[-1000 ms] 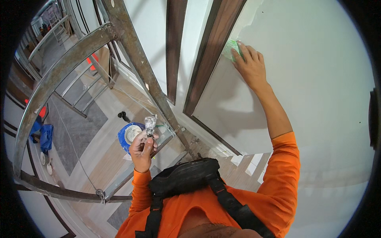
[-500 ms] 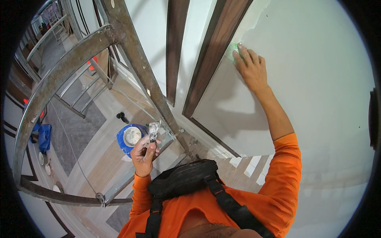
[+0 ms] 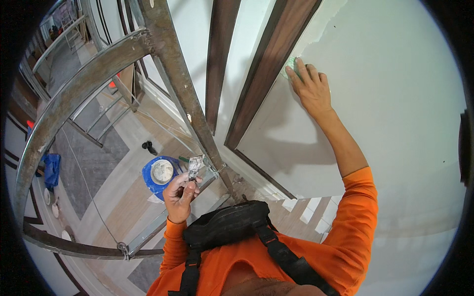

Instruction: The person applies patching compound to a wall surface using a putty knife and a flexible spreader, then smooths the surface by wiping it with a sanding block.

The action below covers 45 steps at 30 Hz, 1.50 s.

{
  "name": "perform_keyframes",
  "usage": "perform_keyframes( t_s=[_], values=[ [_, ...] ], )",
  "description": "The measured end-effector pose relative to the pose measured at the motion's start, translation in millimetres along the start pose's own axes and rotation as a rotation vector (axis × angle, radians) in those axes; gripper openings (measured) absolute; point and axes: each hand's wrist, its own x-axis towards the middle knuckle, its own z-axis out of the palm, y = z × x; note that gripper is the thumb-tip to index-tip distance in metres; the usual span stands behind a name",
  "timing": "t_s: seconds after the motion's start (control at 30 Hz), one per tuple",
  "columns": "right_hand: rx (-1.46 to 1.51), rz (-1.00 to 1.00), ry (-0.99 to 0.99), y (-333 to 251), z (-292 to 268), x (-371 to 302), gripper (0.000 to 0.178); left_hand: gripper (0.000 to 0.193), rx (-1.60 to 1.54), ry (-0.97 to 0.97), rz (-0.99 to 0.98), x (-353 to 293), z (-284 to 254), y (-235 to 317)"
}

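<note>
My left hand [image 3: 179,198] is closed round a putty knife [image 3: 195,167], its small blade smeared with white filler and pointing up. White residue coats those fingers. My right hand [image 3: 313,90] reaches up to the pale wall [image 3: 385,118], fingers stretched out. Its fingertips press a pale green, mesh-like patch [image 3: 291,68] beside the dark wood trim [image 3: 274,64]; part of that patch is hidden under the fingers. Below and left of the putty knife, a round tub of white filler [image 3: 162,171] stands on a blue surface [image 3: 152,188].
A metal scaffold frame [image 3: 81,66] curves across the left, with a thin wire [image 3: 91,201] tied to its lower bar. Farther down are rung frames [image 3: 101,116], a blue bag [image 3: 51,170] and a small black object [image 3: 149,147] on the floor. A black pouch [image 3: 229,221] hangs at my chest.
The whole view has shifted slightly. My right fingers have moved a little over the green patch, towards the trim. The putty knife stays in my left hand.
</note>
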Motion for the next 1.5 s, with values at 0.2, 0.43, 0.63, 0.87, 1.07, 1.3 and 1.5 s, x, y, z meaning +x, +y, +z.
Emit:
perform_keyframes(
  t_s=[0.2, 0.43, 0.63, 0.87, 1.07, 1.3, 1.5],
  values=[
    [-0.043, -0.012, -0.070, -3.7, -5.3, 4.7, 0.042, 0.030, 0.024, -0.001, -0.010, -0.8, -0.3, 0.2],
    [-0.139, -0.015, -0.122, -11.3, -9.1, 11.2, 0.041, 0.028, 0.023, 0.018, -0.003, -1.4, 1.1, 1.7],
    [-0.088, 0.022, -0.233, -11.5, -26.0, 11.0, 0.037, 0.029, 0.029, -0.007, 0.001, -2.0, -1.8, -2.1],
    [0.177, 0.135, -0.150, -3.4, -54.6, 2.0, 0.050, 0.031, 0.012, -0.040, 0.011, -1.1, -2.5, -3.7],
    [0.206, 0.090, -0.056, -2.5, -23.8, -5.6, 0.046, 0.030, 0.028, -0.050, 0.012, 0.2, -0.9, -0.9],
    [0.159, 0.037, -0.003, -5.7, -4.5, -1.7, 0.036, 0.029, 0.023, -0.037, -0.003, -1.1, -0.9, -0.3],
    [0.073, 0.007, -0.034, -10.3, -5.0, 4.3, 0.034, 0.030, 0.021, -0.032, 0.010, 0.5, -0.6, 0.4]
  ],
)
